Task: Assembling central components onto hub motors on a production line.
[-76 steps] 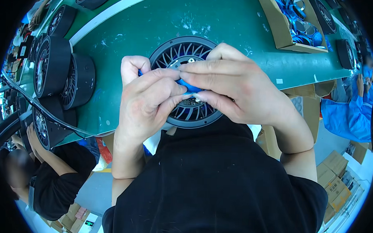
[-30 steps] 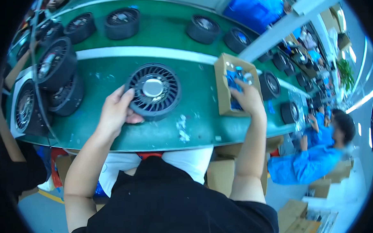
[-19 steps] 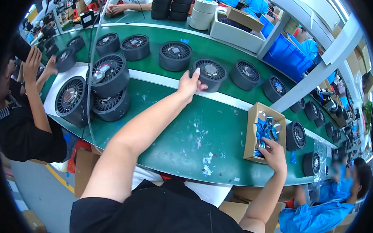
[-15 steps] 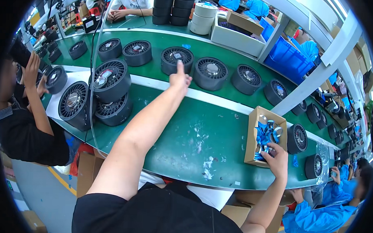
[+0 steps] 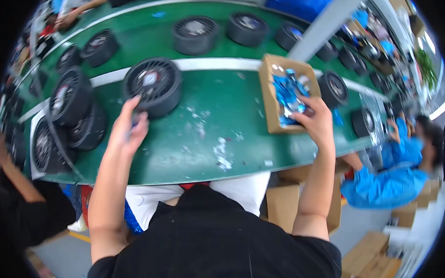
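A dark grey, wheel-shaped part (image 5: 160,95) with a finned face and a pale square at its centre sits on the green bench, on my side of the white strip. My left hand (image 5: 129,128) is at its near left edge, smeared by motion; I cannot make out whether its fingers grip anything. At the right, a cardboard box (image 5: 266,99) holds several small silver caps with blue film (image 5: 288,90). My right hand (image 5: 319,118) reaches over the box's near right side, thumb and fingers closed around a shiny piece that looks like one of these caps.
Several similar wheels (image 5: 195,35) stand along the far strip of the bench (image 5: 219,102), and a stack of wheels (image 5: 69,99) is at the left. A white post (image 5: 329,25) rises behind the box. One person sits at the left; another in blue (image 5: 387,181) works at the right.
The wheel under my left hand has come across the white strip toward me. My left hand has drawn back with it. My right hand stays at the box, while the view has turned right.
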A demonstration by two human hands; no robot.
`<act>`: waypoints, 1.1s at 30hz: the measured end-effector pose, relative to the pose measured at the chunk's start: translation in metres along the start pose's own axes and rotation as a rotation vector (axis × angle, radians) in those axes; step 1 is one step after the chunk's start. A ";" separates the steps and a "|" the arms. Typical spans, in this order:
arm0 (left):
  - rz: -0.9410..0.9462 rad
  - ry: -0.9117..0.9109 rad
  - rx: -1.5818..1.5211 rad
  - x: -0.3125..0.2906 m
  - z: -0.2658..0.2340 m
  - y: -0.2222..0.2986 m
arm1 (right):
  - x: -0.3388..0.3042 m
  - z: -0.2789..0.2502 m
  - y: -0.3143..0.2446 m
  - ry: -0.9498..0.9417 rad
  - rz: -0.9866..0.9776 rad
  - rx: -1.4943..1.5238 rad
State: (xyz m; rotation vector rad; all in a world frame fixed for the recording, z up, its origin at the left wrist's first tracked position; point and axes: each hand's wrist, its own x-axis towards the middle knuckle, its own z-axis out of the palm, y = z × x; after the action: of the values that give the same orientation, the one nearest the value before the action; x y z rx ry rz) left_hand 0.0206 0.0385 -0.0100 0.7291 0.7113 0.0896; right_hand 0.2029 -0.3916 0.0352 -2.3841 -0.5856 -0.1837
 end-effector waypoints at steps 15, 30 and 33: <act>0.081 -0.088 0.511 -0.099 -0.033 -0.076 | 0.015 -0.008 -0.016 -0.040 0.184 -0.200; 0.015 -0.129 0.645 -0.110 -0.020 -0.069 | -0.016 0.049 -0.106 -0.230 0.003 1.239; 0.032 -0.169 0.729 -0.111 -0.023 -0.069 | -0.026 0.079 -0.134 -0.432 0.041 1.422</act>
State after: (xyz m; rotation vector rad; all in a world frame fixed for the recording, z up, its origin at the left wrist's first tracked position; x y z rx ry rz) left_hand -0.0903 -0.0344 -0.0034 1.4264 0.5644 -0.2133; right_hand 0.1165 -0.2600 0.0446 -1.0198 -0.5574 0.6004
